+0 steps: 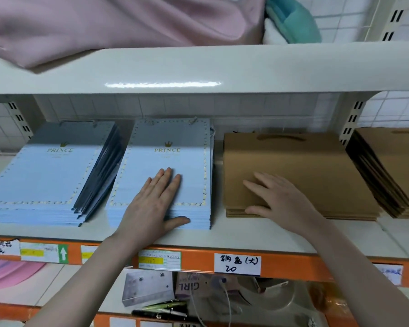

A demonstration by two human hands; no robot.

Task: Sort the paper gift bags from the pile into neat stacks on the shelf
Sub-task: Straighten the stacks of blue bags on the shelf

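Shelf, middle tier: four stacks of flat paper gift bags, both your hands resting on them.

Your left hand (155,199) lies flat and open on the middle blue stack (165,166), fingers spread over the top bag, thumb hooked at its front edge; it grips nothing. Your right hand (278,197) rests open, palm down, on the front left corner of the brown kraft stack (298,171), thumb against the stack's front edge, nothing pinched. A second blue stack (43,175), printed PRINCE with a gold crown, sits just beside on the left, its right side fanned and uneven. A further brown stack (392,166) sits on the next bay to the right. All rest on the white shelf (222,234). Handwritten label (237,263) on the orange rail below.
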